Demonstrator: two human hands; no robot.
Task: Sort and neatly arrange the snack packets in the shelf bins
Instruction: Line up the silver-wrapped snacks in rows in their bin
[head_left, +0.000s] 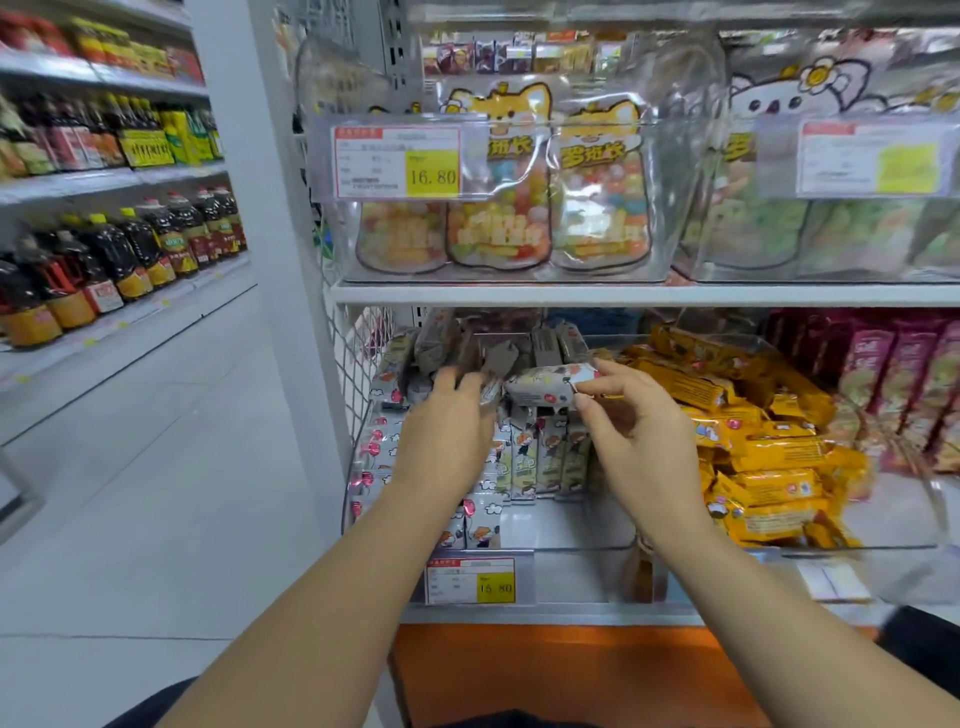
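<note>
the white packet is a small pillow-shaped snack wrapper, pale with little cartoon figures and red spots printed on it, crimped at both ends. it lies level in the air above the middle of the clear bin, its long side running left to right.

the right hand holds it by its right end: thumb and forefinger pinch the crimped edge, while the other fingers hang loosely curled below, touching nothing.

the left hand reaches over the left part of the clear bin, palm down, its fingertips at the left end of the white packet and on the heap of packets piled at the back of the bin. those fingers are blurred, so whether they grip a packet or only rest on the heap cannot be told.

inside the clear bin, under both hands, upright packets of the same pale design stand in rows. just right of the clear bin lie yellow packets in a loose pile. a price tag hangs on the front below the clear bin.
</note>
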